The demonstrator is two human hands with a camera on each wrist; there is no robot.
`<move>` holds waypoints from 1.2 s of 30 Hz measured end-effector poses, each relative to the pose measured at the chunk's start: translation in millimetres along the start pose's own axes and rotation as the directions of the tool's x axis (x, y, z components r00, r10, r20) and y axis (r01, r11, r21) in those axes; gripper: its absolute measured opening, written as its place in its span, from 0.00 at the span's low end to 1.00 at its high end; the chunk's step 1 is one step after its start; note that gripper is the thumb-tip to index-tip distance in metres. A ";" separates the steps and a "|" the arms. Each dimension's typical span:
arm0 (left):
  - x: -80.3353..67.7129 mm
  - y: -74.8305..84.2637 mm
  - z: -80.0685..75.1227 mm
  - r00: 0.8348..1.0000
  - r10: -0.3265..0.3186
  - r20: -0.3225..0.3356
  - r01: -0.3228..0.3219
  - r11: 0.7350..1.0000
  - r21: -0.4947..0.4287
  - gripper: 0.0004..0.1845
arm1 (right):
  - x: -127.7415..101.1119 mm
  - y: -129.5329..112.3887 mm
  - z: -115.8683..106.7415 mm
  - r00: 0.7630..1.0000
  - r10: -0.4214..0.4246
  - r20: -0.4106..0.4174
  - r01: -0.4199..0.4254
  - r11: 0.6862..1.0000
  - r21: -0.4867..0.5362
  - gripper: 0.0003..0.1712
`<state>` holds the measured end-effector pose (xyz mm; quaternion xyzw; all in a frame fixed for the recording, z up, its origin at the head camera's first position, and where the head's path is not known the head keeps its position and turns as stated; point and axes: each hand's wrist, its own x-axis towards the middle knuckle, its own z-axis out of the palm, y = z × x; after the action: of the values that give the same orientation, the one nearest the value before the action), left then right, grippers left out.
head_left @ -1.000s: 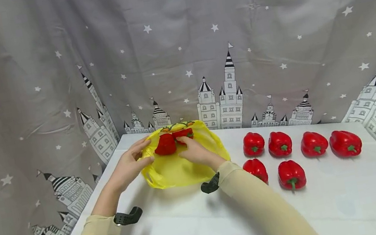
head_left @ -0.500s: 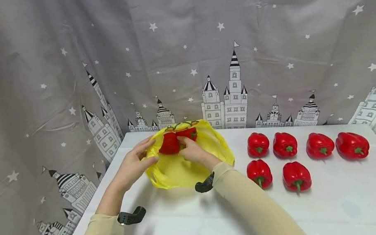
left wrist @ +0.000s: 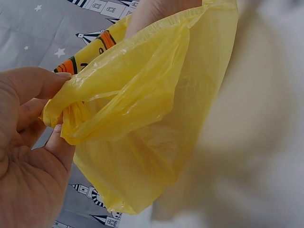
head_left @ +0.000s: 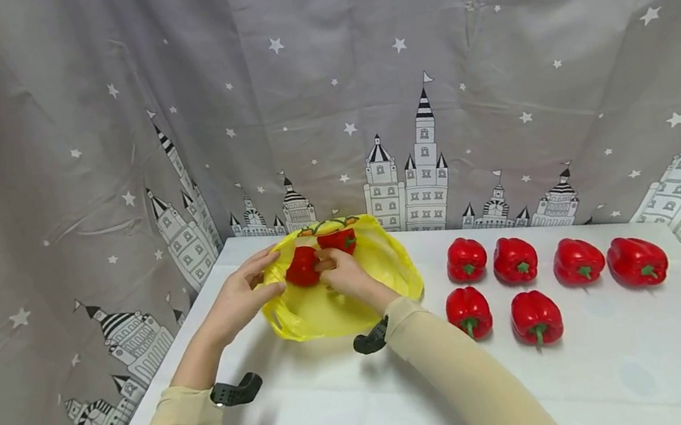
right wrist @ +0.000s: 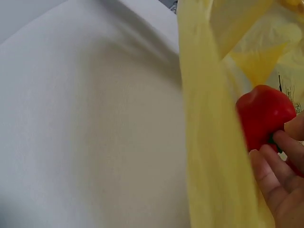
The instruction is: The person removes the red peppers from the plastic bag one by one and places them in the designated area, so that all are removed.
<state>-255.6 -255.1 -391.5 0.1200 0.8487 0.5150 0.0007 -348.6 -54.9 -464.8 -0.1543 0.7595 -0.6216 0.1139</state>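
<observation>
A grey castle-print curtain hangs behind a white table, toward the left of which I see a yellow plastic bag, gaping; thin and probably limp, it is best taken by its rim. The left hand pinches that rim between thumb and fingers; the right hand reaches inside, at one of two red bell peppers there (gripping or merely touching, I cannot tell). Six loose bell peppers, likewise red, lie on the table at the right, four behind two. Glossy, they are likely light, firm and somewhat slippery, so a grasp around the widest part should serve better than one by the green stems.
</observation>
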 end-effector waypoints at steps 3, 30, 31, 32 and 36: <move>1.2 -6.0 -0.1 1.000 0.002 -0.006 -0.002 1.000 0.011 0.32 | -0.8 -1.0 -1.3 0.999 -0.026 -0.042 0.024 0.998 -0.055 0.30; -5.7 -2.2 4.0 1.000 -0.001 0.003 0.001 1.000 0.011 0.31 | 18.4 -6.1 12.9 1.000 0.013 -0.018 -0.019 0.934 -0.358 0.42; -7.1 2.1 3.4 1.000 -0.003 0.009 0.003 1.000 0.017 0.31 | 18.5 -5.9 12.9 1.000 0.012 -0.017 -0.017 0.934 -0.357 0.41; -8.7 6.9 3.0 1.000 -0.013 0.010 0.013 1.000 0.022 0.31 | 18.7 -5.9 12.7 1.000 0.013 -0.015 -0.018 0.934 -0.357 0.41; -11.9 18.0 -2.7 1.000 -0.017 0.016 0.016 0.999 0.040 0.31 | 18.5 -5.8 12.3 1.000 0.003 -0.011 -0.007 0.925 -0.379 0.41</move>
<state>-240.8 -252.0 -376.0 0.1173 0.8599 0.4968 0.0096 -360.7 -74.1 -461.3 -0.1683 0.8662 -0.4637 0.0795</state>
